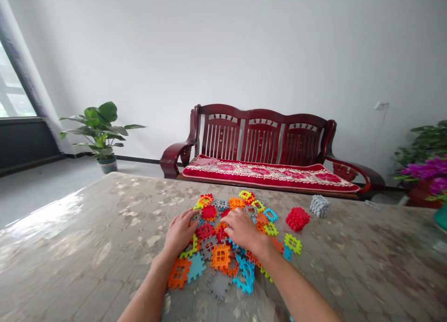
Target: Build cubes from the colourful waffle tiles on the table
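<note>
Interlocking plastic building pieces in orange, red, blue, yellow-green and grey lie in a loose pile in front of me. At the pile's left side, my left hand [181, 230] rests with its fingers stretched forward and thumb apart. My right hand [241, 227] reaches over the middle with fingers bent and apart, close to red and orange pieces. I see nothing held in either hand. Nearer me lie an orange window piece [220, 257], a grey square piece [219, 285] and a blue piece [245, 275]. The right hand and forearm hide some pieces.
Right of the pile stand a red stack of pieces [298, 219] and a grey stack [320, 206]. The table [132, 219] has a patterned cover. Beyond it is a wooden bench [261, 140]. A potted plant [104, 131] stands left, purple flowers [428, 173] at right.
</note>
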The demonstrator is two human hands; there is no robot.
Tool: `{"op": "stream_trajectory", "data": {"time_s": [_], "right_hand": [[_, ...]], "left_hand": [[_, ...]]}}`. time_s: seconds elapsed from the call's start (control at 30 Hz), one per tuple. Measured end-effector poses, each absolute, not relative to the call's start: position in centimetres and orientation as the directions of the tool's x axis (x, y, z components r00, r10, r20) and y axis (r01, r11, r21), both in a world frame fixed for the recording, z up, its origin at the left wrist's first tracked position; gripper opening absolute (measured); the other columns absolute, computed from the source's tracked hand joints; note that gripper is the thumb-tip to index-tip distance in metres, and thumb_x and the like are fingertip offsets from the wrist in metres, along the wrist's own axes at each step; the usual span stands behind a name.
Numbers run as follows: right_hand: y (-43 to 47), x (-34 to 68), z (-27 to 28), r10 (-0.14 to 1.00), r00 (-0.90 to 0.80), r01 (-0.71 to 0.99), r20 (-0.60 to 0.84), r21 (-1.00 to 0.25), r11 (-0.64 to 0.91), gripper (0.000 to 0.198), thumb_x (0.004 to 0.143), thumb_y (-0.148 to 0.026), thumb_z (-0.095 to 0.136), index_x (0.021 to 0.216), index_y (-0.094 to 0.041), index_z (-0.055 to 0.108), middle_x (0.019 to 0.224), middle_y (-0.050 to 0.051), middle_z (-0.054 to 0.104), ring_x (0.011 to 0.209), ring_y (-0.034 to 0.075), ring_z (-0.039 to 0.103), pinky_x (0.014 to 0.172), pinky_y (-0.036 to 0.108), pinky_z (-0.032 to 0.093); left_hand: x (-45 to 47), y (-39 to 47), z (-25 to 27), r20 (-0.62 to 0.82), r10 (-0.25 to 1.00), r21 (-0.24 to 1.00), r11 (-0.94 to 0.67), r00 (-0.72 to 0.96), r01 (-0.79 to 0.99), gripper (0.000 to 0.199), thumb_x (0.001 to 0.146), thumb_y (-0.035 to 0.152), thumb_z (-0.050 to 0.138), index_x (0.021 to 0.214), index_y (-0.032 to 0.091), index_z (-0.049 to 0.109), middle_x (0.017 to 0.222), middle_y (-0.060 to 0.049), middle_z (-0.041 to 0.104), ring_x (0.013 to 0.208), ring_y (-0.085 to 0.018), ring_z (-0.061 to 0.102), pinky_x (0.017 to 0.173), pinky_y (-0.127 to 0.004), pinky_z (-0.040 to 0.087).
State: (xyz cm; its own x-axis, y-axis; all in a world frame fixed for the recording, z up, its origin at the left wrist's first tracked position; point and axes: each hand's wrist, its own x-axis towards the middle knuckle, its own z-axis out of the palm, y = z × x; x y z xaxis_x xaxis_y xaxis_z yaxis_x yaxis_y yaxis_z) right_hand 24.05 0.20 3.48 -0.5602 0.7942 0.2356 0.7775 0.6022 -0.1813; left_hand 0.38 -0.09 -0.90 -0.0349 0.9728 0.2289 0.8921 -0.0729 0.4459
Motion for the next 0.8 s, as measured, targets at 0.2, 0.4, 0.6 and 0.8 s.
{"op": "stream_trajectory", "data": {"time_s": [0.2, 0.4, 0.6, 0.8], "right_hand": [[0.5, 23.3, 3.6, 0.830, -0.536, 0.811, 0.156, -0.176, 0.557, 0.018, 0.084, -0.020, 0.058, 0.092, -0.024, 0.073, 0.097, 0.003, 0.070, 0.101, 0.020, 0.056, 0.089, 0.031, 0.040], [0.6, 23.6, 3.6, 0.867, -0.471, 0.822, 0.163, -0.275, 0.499, 0.013, 0.084, -0.018, 0.059, 0.089, -0.023, 0.070, 0.093, 0.002, 0.071, 0.096, 0.018, 0.058, 0.083, 0.027, 0.040], [0.5, 23.6, 3.9, 0.871, -0.398, 0.779, 0.289, -0.395, 0.487, 0.013, 0.085, -0.017, 0.058, 0.088, -0.024, 0.068, 0.089, 0.001, 0.069, 0.091, 0.017, 0.060, 0.080, 0.027, 0.042], [1.1, 25.5, 4.5, 0.789, -0.233, 0.674, 0.568, -0.490, 0.552, 0.030, 0.082, -0.007, 0.052, 0.102, -0.024, 0.067, 0.103, 0.003, 0.070, 0.102, 0.019, 0.060, 0.092, 0.032, 0.044]], "left_hand": [[0.3, 0.0, -0.9, 0.214, 0.976, 0.443, -0.070, -0.030, 0.894, 0.042, 0.090, 0.034, 0.045, 0.128, 0.029, 0.061, 0.139, -0.004, 0.059, 0.130, -0.021, 0.053, 0.112, -0.041, 0.035], [0.3, 0.1, -1.1, 0.223, 0.974, 0.443, -0.077, -0.027, 0.893, 0.042, 0.090, 0.034, 0.045, 0.128, 0.029, 0.061, 0.140, -0.004, 0.059, 0.131, -0.021, 0.052, 0.113, -0.041, 0.035], [0.2, 0.2, -1.3, 0.235, 0.971, 0.444, -0.078, -0.032, 0.893, 0.042, 0.089, 0.034, 0.046, 0.128, 0.029, 0.061, 0.139, -0.004, 0.060, 0.130, -0.021, 0.053, 0.112, -0.041, 0.036], [0.1, 0.2, -1.1, 0.209, 0.978, 0.444, -0.074, -0.022, 0.893, 0.043, 0.090, 0.035, 0.044, 0.129, 0.028, 0.060, 0.140, -0.005, 0.058, 0.130, -0.022, 0.052, 0.113, -0.042, 0.035]]}}
